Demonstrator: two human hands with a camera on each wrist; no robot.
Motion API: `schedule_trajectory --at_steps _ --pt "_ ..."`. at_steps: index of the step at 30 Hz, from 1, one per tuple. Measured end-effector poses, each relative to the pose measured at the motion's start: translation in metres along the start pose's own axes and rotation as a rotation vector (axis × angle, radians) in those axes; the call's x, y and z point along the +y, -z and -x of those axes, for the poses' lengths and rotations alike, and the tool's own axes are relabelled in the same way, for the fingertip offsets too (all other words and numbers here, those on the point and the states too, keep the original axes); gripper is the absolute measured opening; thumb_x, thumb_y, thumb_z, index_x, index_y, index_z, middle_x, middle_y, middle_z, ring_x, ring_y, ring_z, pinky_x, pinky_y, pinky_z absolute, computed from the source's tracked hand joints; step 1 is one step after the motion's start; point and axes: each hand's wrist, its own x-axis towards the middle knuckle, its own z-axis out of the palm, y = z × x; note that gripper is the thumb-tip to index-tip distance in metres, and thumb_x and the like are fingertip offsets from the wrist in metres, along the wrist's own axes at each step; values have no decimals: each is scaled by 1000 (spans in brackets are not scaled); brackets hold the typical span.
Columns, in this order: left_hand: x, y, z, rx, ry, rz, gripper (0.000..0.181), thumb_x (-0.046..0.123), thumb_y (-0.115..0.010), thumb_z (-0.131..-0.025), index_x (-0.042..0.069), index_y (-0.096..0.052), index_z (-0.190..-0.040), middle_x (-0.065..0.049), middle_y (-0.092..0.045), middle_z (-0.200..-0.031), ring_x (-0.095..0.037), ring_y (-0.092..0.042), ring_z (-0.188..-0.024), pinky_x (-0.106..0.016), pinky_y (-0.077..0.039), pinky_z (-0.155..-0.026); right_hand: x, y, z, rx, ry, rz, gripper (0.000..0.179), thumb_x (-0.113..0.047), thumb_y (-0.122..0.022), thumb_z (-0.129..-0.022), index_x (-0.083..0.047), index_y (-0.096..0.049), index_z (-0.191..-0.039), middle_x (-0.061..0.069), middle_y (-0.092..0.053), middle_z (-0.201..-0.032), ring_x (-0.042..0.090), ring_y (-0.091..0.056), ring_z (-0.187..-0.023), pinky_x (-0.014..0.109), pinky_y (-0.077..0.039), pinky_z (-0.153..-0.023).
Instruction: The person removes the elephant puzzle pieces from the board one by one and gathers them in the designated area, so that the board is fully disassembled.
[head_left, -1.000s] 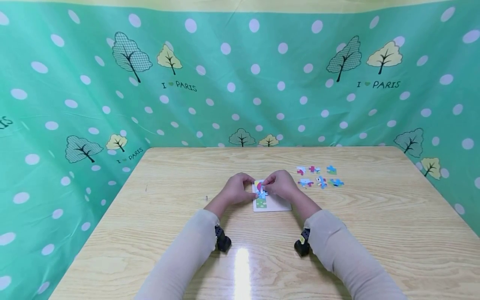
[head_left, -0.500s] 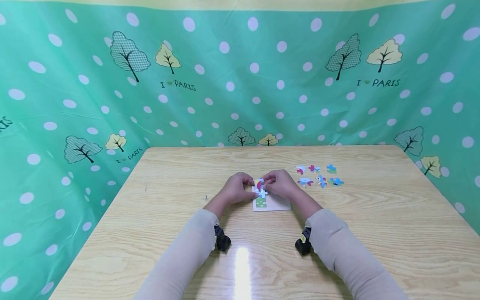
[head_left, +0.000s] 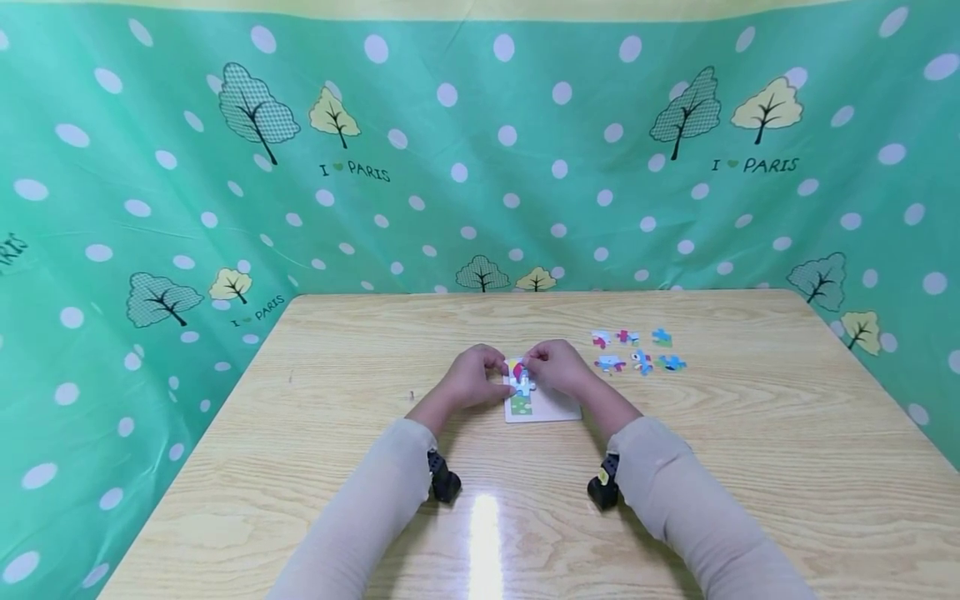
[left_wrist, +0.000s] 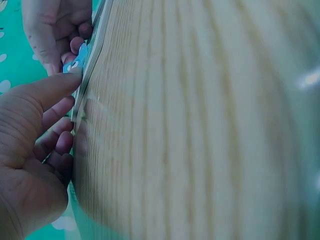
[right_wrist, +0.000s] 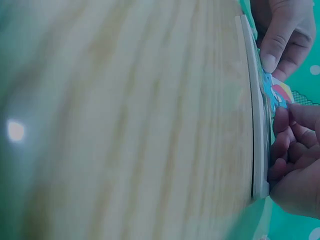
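A white puzzle board (head_left: 557, 408) lies on the table, with joined pieces along its left side, among them a green piece (head_left: 521, 406) at the bottom. My left hand (head_left: 472, 379) holds the board's left edge, its thumb (left_wrist: 62, 86) over the joined pieces and its other fingers curled at the border. With thumb and forefinger, my right hand (head_left: 558, 367) pinches a blue-and-white puzzle piece (head_left: 523, 384) beside the red and yellow part of the picture. In the right wrist view this blue piece (right_wrist: 276, 97) shows between both hands' fingertips.
Several loose puzzle pieces (head_left: 642, 362) lie in two rows right of and behind the board. A tiny dark bit (head_left: 412, 395) sits on the wooden table (head_left: 360, 350) to the left. A green dotted curtain (head_left: 420, 167) hangs behind and at the sides.
My right fingertips shift slightly about the top of the blue-and-white piece, and more of it shows now. The left hand stays at the board's edge. The loose pieces have not moved.
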Motion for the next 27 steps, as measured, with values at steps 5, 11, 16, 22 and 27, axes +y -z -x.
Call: schedule_trajectory --at_steps 5,11,16,22,27 --pt "1 0 0 -8 4 8 18 22 -83 -79 12 -70 -85 -6 -59 -123 -26 -54 -116 -39 -42 -102 -3 1 0 -18 -21 -20 23 -16 -55 -101 -2 -71 -94 7 -66 -86 22 -56 -92 40 -42 -93" --pt "1 0 0 -15 5 5 17 22 -83 -80 12 -71 -84 -6 -59 -124 -26 -53 -118 -39 -42 -102 -4 2 -1 -29 -52 -65 23 -14 -54 -101 0 -71 -93 8 -66 -86 22 -56 -91 40 -41 -95" --pt "1 0 0 -17 20 8 15 21 -82 -80 14 -70 -79 -6 -57 -126 -27 -52 -120 -39 -40 -104 -3 3 0 -46 -52 -98 23 -13 -53 -101 2 -70 -97 9 -66 -87 22 -56 -91 40 -41 -94" --pt "1 0 1 -23 30 8 15 21 -82 -81 16 -69 -75 -5 -56 -127 -27 -50 -122 -40 -37 -107 -3 2 1 -43 -50 -127 21 -12 -52 -101 2 -69 -99 9 -65 -86 19 -54 -84 34 -43 -83" --pt "1 1 1 -26 20 19 15 19 -81 -81 15 -69 -74 -6 -56 -127 -28 -49 -123 -41 -35 -108 -3 3 1 -49 -59 -191 21 -12 -52 -101 2 -67 -101 7 -62 -84 16 -49 -75 27 -41 -69"
